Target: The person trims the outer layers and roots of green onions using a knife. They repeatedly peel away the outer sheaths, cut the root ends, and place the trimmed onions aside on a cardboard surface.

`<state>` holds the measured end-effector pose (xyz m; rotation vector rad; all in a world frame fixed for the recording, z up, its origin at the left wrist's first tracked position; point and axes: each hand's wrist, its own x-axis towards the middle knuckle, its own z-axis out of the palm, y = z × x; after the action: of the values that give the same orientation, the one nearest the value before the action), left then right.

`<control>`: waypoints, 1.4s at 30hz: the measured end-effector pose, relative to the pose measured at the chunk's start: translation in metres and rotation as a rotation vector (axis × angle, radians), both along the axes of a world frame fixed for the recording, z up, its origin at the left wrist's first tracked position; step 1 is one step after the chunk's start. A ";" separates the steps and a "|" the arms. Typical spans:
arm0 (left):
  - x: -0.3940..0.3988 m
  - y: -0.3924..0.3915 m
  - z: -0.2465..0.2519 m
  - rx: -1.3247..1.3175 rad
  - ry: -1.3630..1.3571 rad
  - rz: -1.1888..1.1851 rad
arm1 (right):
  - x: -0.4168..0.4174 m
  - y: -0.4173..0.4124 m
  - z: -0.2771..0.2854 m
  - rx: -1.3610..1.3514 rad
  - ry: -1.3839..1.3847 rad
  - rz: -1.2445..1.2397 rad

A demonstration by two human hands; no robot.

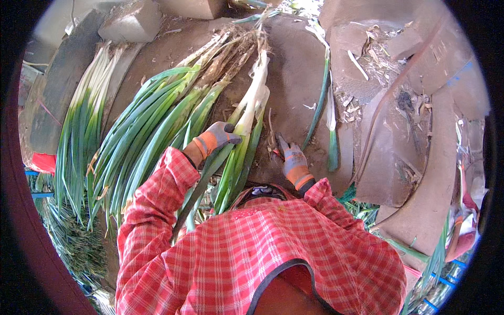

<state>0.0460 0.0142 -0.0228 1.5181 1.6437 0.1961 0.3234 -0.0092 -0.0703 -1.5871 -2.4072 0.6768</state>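
My left hand (218, 138), in a grey and orange work glove, grips a long green onion (249, 103) where its white stalk turns green. The onion's roots point away from me, and its leaves hang over the near edge towards my lap. My right hand (294, 162), gloved alike, is low over the brown work surface (289, 98), to the right of that onion. Something small and reddish shows by its fingers; I cannot tell what it is or whether the hand grips it. Left of the held onion lies a heap of untrimmed green onions (157, 106) with soiled roots.
A cleaner bunch of green onions (88, 94) lies far left, near a pale block (132, 23). Two slim onion pieces (331, 118) lie to the right. Peeled scraps (380, 55) and a brown hose or cord (388, 94) are further right. Part of another person (464, 224) shows at the right rim.
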 end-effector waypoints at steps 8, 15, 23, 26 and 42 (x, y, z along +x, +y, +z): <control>0.076 -0.070 -0.028 0.103 0.432 -0.220 | -0.008 -0.004 0.005 0.058 0.038 0.003; 0.069 -0.064 -0.033 0.104 0.300 -0.076 | 0.003 -0.009 0.003 0.104 0.080 0.042; 0.072 -0.051 -0.036 0.068 0.404 -0.192 | -0.001 -0.010 0.016 0.040 0.033 -0.006; 0.070 -0.052 -0.027 0.047 0.276 -0.128 | 0.006 -0.015 0.003 0.109 0.066 -0.020; 0.073 -0.081 -0.035 0.337 0.544 -0.264 | 0.008 -0.023 -0.010 0.035 0.202 -0.094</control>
<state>0.1194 -0.0673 -0.0579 2.1688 1.8598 -0.1028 0.3317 -0.0325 -0.0804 -1.5269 -2.1750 0.7346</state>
